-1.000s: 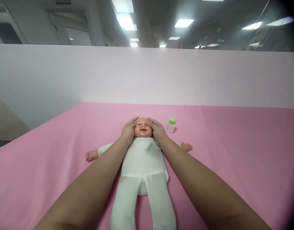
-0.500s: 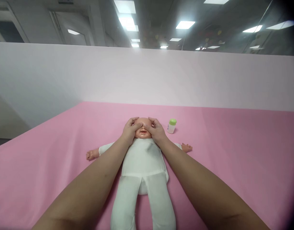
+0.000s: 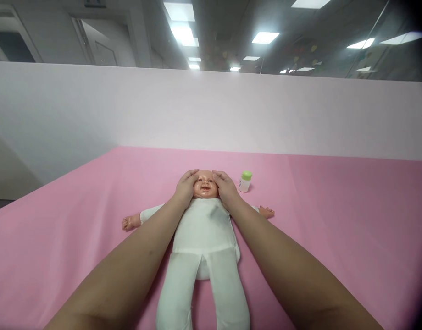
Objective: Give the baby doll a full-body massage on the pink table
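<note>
A baby doll (image 3: 202,229) in a white cloth body lies on its back, its shiny plastic head at the far end and its legs toward me. My left hand (image 3: 186,187) is cupped round the left side of the head, fingers curving over the temple. On the opposite side my right hand (image 3: 226,187) clasps the head the same way. Between them the doll's face is uncovered, with its eyes and mouth visible. My palms and lower fingers are partly hidden against the head. The doll's arms stretch out sideways beneath my forearms.
A small white bottle with a green lid (image 3: 245,181) stands just right of the doll's head. Pink padded surface (image 3: 335,220) lies under everything. Behind it rises a low white wall (image 3: 211,110), with a door and glass panels beyond.
Both thumbs have slid outward from over the doll's eyes to the sides of its head, so the eyes now show. The hands remain at the head. The door behind stands at a different angle.
</note>
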Demonstrator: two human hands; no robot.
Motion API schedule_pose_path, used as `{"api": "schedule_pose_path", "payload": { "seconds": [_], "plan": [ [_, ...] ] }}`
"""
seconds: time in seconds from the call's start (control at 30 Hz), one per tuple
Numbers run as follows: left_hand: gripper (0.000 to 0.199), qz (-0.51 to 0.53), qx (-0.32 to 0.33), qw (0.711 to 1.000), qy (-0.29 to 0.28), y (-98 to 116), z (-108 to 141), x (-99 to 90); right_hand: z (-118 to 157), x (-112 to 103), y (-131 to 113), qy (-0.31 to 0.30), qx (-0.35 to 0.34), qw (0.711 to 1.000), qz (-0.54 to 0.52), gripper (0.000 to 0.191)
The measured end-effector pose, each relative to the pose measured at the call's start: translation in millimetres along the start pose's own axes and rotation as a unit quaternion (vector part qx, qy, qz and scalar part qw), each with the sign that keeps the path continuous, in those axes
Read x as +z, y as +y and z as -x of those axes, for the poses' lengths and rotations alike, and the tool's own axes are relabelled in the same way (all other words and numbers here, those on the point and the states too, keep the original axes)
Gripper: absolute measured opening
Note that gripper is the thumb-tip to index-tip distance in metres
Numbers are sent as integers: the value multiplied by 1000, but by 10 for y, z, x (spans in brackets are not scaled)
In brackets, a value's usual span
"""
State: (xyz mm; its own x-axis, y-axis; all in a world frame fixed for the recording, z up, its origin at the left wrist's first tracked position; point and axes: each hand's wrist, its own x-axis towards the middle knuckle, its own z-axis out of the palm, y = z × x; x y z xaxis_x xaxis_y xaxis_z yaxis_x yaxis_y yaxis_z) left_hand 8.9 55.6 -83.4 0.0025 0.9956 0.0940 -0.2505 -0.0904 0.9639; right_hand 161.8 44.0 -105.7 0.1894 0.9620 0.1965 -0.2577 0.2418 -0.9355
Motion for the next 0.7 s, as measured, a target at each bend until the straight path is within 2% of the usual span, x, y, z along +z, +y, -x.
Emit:
{"api": "schedule_pose_path", "payload": {
  "seconds": [0.23,0.33,0.5,0.7],
  "plan": [
    [36,42,2,999,11,-44,-5,-41,-27,-32,68,-22,-26,999,6,43],
    [37,29,20,999,0,-34,7,-42,5,-28,29,-33,-13,999,-15,45],
    [54,4,12,999,-35,-11,35,-59,52,19,-53,-28,3,999,16,54],
    [52,-5,16,999,-45,-33,-14,-46,35,31,-83,-16,30,998,56,62]
  ]
}}
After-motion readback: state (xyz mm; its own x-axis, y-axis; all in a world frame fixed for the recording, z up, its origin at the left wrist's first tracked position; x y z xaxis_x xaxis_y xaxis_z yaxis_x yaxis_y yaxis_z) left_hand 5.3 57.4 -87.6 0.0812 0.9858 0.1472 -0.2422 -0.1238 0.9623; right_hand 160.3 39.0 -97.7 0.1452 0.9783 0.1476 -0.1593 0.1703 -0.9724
